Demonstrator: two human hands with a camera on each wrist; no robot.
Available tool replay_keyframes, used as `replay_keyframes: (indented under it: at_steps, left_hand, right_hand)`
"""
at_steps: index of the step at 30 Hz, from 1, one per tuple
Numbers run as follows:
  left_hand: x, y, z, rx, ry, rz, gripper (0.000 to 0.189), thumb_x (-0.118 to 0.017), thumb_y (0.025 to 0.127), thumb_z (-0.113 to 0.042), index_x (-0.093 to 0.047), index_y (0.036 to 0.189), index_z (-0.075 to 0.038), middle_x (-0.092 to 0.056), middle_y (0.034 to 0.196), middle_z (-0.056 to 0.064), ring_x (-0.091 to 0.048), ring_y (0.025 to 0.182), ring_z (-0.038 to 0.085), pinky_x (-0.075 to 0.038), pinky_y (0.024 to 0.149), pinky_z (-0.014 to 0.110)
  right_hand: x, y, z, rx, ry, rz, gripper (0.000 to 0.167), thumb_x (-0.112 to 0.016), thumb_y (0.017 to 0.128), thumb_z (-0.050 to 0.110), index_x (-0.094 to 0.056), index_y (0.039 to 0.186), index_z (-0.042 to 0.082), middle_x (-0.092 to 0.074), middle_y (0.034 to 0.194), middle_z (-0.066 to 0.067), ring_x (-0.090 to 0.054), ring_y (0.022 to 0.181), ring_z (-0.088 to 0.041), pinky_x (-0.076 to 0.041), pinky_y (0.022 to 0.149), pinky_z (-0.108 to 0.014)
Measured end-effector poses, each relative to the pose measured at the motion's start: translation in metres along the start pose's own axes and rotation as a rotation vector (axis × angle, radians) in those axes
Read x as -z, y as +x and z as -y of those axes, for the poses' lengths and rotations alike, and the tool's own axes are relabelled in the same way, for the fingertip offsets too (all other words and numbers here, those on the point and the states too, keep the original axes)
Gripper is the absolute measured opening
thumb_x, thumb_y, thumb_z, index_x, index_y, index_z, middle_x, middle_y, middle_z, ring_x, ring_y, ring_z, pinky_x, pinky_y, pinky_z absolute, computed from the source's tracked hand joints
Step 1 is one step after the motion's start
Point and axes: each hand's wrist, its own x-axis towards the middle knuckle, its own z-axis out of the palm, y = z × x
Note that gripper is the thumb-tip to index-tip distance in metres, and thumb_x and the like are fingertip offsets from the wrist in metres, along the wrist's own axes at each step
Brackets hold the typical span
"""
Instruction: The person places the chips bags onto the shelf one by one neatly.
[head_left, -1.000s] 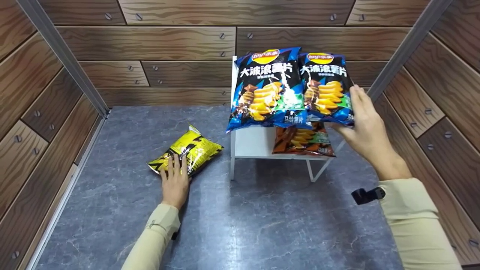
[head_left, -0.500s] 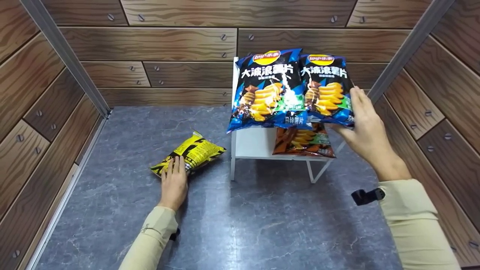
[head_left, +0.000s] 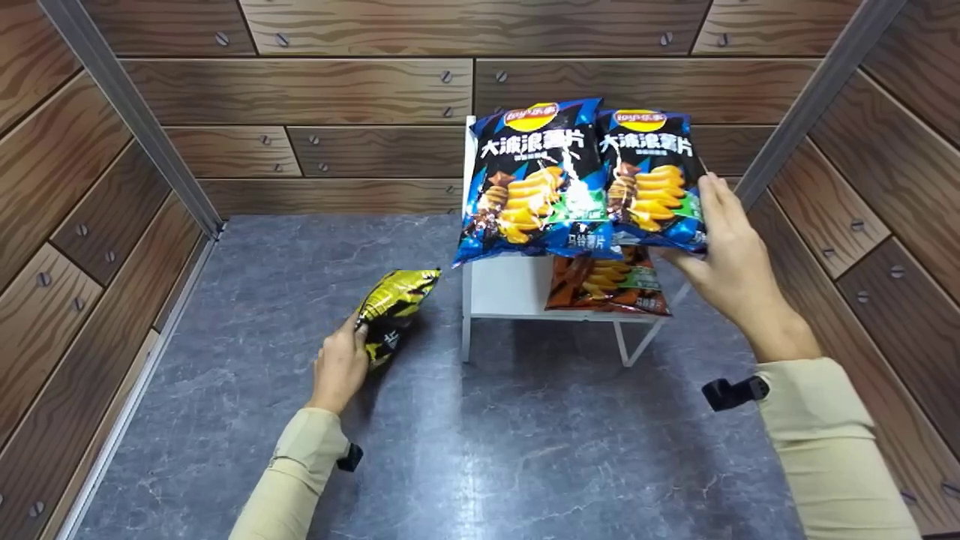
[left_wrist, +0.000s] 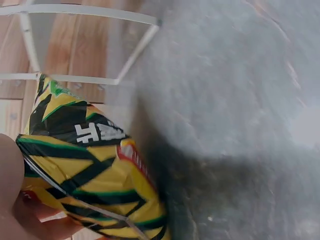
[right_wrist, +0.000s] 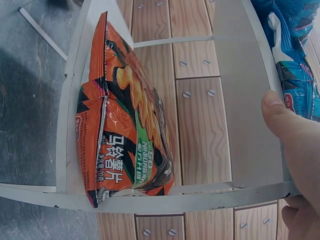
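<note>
My left hand (head_left: 340,371) grips a yellow and black chip bag (head_left: 397,296) by its near end, just above the floor. In the left wrist view, fingers and thumb are partly hidden around the same yellow bag (left_wrist: 100,170). Two blue and black chip bags, the left one (head_left: 525,180) and the right one (head_left: 651,176), lie side by side on top of a white shelf (head_left: 506,289). Along the right bag's side my right hand (head_left: 739,255) rests with fairly straight fingers, thumb near its lower edge.
An orange chip bag (head_left: 607,285) lies on the shelf's lower level, its front end at the rim; the right wrist view shows this orange bag (right_wrist: 127,135) tilted. Wood-patterned walls (head_left: 315,90) enclose the grey floor (head_left: 405,465) on the visible sides.
My left hand, first laid flat over the yellow bag, now holds its end and has turned it onto its edge. The right hand and blue bags have stayed put.
</note>
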Motion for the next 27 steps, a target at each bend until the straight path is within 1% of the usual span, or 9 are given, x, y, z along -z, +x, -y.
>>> replay_keyframes:
  at_steps: [4, 7, 9, 11, 13, 17, 21, 25, 27]
  left_hand:
    - [0.009, 0.003, -0.004, 0.064, -0.103, 0.028, 0.042, -0.043, 0.105, -0.030, -0.057, 0.137, -0.009, -0.062, 0.130, 0.025, -0.059, 0.118, 0.048, -0.047, 0.095, 0.062]
    - [0.015, 0.005, -0.006, 0.058, -0.220, 0.029, 0.037, -0.045, 0.104, -0.026, -0.063, 0.126, -0.003, -0.067, 0.121, 0.025, -0.063, 0.113, 0.043, -0.048, 0.095, 0.055]
    - [0.018, 0.005, -0.006, 0.060, -0.328, 0.054, 0.034, -0.046, 0.103, -0.023, -0.066, 0.117, 0.000, -0.070, 0.111, 0.023, -0.066, 0.104, 0.035, -0.050, 0.092, 0.046]
    - [0.021, 0.005, -0.005, 0.089, -0.472, 0.111, 0.033, -0.046, 0.104, -0.020, -0.067, 0.113, 0.004, -0.071, 0.099, 0.017, -0.066, 0.092, 0.024, -0.052, 0.085, 0.036]
    - [0.023, 0.004, -0.002, 0.149, -0.630, 0.191, 0.035, -0.044, 0.104, -0.019, -0.064, 0.116, 0.007, -0.070, 0.091, 0.010, -0.065, 0.083, 0.015, -0.054, 0.078, 0.029]
    - [0.024, 0.001, 0.005, 0.283, -0.883, 0.341, 0.039, -0.040, 0.106, -0.021, -0.055, 0.124, 0.011, -0.069, 0.083, -0.001, -0.067, 0.075, 0.009, -0.057, 0.073, 0.028]
    - [0.022, 0.000, 0.016, 0.343, -1.012, 0.418, 0.034, -0.039, 0.106, -0.022, -0.054, 0.119, 0.006, -0.068, 0.083, -0.001, -0.067, 0.076, 0.012, -0.059, 0.075, 0.033]
    - [0.019, -0.001, 0.030, 0.344, -1.106, 0.530, 0.030, -0.036, 0.107, -0.022, -0.053, 0.112, 0.002, -0.066, 0.085, 0.000, -0.067, 0.077, 0.013, -0.059, 0.077, 0.037]
    - [0.018, -0.001, 0.037, 0.330, -1.150, 0.613, 0.031, -0.033, 0.108, -0.022, -0.052, 0.114, 0.003, -0.068, 0.087, 0.000, -0.069, 0.080, 0.014, -0.059, 0.084, 0.041]
  right_hand:
    - [0.000, 0.000, 0.000, -0.005, 0.000, 0.010, 0.093, -0.080, 0.084, 0.016, -0.023, 0.155, -0.003, -0.024, 0.160, -0.027, -0.025, 0.148, -0.044, -0.030, 0.114, -0.062]
    - [0.000, 0.000, 0.000, -0.007, -0.004, 0.010, 0.093, -0.079, 0.084, 0.016, -0.023, 0.155, -0.004, -0.024, 0.160, -0.027, -0.024, 0.149, -0.043, -0.030, 0.115, -0.062]
    - [0.000, 0.000, 0.000, -0.004, -0.004, 0.008, 0.093, -0.080, 0.083, 0.016, -0.023, 0.155, -0.004, -0.024, 0.160, -0.028, -0.024, 0.149, -0.042, -0.030, 0.115, -0.061]
    - [0.000, 0.000, 0.000, 0.002, -0.004, 0.003, 0.093, -0.080, 0.083, 0.016, -0.024, 0.154, -0.004, -0.025, 0.159, -0.028, -0.025, 0.149, -0.042, -0.030, 0.115, -0.061]
    - [-0.001, 0.001, 0.000, 0.004, -0.004, 0.002, 0.093, -0.080, 0.083, 0.016, -0.024, 0.154, -0.004, -0.026, 0.159, -0.028, -0.025, 0.149, -0.042, -0.030, 0.115, -0.061]
    - [-0.001, 0.001, 0.000, -0.001, -0.003, 0.010, 0.093, -0.080, 0.083, 0.017, -0.023, 0.155, -0.004, -0.024, 0.160, -0.027, -0.025, 0.149, -0.043, -0.030, 0.115, -0.061]
    - [-0.001, 0.001, 0.000, -0.008, -0.002, 0.016, 0.094, -0.079, 0.084, 0.017, -0.022, 0.155, -0.003, -0.023, 0.161, -0.027, -0.023, 0.149, -0.042, -0.029, 0.116, -0.061]
    - [-0.001, 0.000, 0.000, -0.007, -0.003, 0.012, 0.094, -0.080, 0.084, 0.018, -0.022, 0.155, -0.003, -0.023, 0.161, -0.027, -0.023, 0.150, -0.042, -0.028, 0.116, -0.061]
    - [-0.001, 0.000, 0.000, -0.006, -0.004, 0.010, 0.094, -0.079, 0.084, 0.018, -0.022, 0.155, -0.003, -0.023, 0.161, -0.027, -0.023, 0.150, -0.042, -0.028, 0.116, -0.061]
